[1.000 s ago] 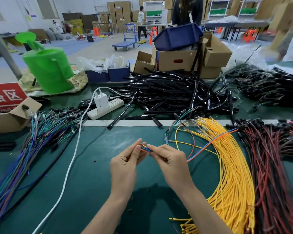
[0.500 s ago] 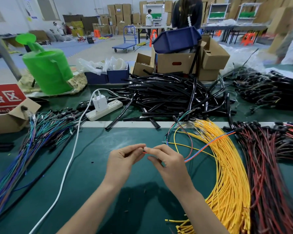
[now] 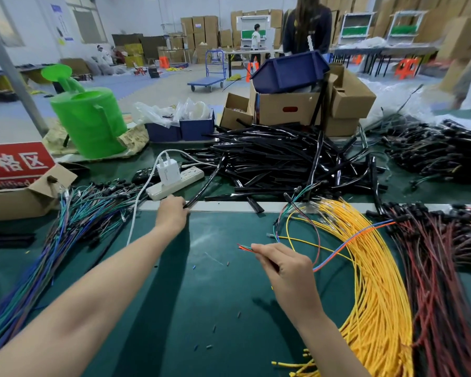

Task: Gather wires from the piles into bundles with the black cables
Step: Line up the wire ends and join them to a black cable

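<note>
While our right hand (image 3: 288,270) pinches few wires (image 3: 337,253), ends pointing 10 o'clock, our left hand (image 3: 172,213) curls fingers round black cable (image 3: 204,183) end; cable runs toward 1 o'clock.

The left hand (image 3: 172,213) has let go of the coloured wires (image 3: 337,250) and reached up to centre frame, where it pinches the near end of a black cable (image 3: 207,183). The right hand (image 3: 286,270) now holds the wire ends alone, shifted right.
</note>
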